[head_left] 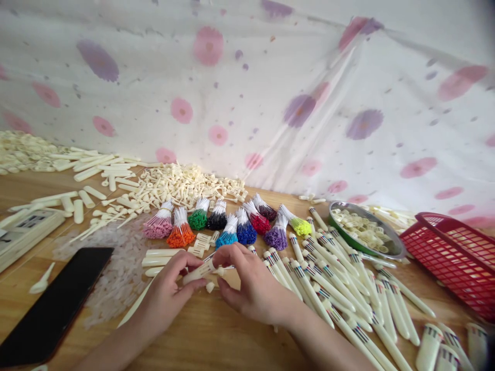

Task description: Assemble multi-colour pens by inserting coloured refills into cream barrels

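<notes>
My left hand grips a cream plastic pen barrel low over the wooden table. My right hand pinches the barrel's right end, where a thin refill seems to stick out; its fingers are closed. Just behind my hands stand several bundles of coloured refills: pink, orange, green, black, blue, red, purple, yellow. To the right of my right hand lies a heap of assembled cream pens with coloured marks near their tips.
A black phone lies at the left, beside small clear parts. Loose cream parts pile up behind. A metal bowl of parts and a red basket stand at the right. A flowered cloth hangs behind.
</notes>
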Motion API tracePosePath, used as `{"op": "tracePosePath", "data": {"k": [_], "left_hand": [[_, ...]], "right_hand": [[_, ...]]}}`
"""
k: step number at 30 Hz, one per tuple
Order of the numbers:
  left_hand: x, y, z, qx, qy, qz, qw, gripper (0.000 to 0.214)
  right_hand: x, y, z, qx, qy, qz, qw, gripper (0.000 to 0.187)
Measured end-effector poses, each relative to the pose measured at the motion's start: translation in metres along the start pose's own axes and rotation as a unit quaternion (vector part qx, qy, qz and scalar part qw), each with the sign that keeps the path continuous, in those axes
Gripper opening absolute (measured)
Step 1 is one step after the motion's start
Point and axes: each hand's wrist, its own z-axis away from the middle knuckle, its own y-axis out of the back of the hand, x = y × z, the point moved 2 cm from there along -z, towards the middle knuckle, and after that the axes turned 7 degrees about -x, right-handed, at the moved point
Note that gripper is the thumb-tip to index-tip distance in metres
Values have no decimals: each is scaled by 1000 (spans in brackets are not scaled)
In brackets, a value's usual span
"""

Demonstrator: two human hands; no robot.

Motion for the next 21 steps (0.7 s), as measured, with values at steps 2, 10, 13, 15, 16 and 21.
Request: {"op": "tracePosePath", "data": {"k": [2, 10, 13, 15, 16, 21], "left_hand": [[-2, 5, -1, 39, 14, 12, 999, 15], [-10, 30, -11, 250, 92, 184, 946, 35], [-15, 29, -14, 250, 84, 223, 938, 36], [-19, 28, -14, 238, 84, 230, 940, 35], [-21, 27, -14, 232, 85, 229, 941, 35], [-21, 26, -13, 208, 102, 216, 949, 37]], "right_hand": [[1, 8, -4, 35, 0, -9, 999, 33], [35, -25, -51, 26, -57, 77, 995, 27], [47, -59, -72, -42, 8, 192, 980, 35], [52, -71, -80, -42, 47, 219, 974, 25], [54, -73, -83, -41, 61, 224, 972, 21], [48, -48, -74, 43, 86, 109, 989, 16]]}}
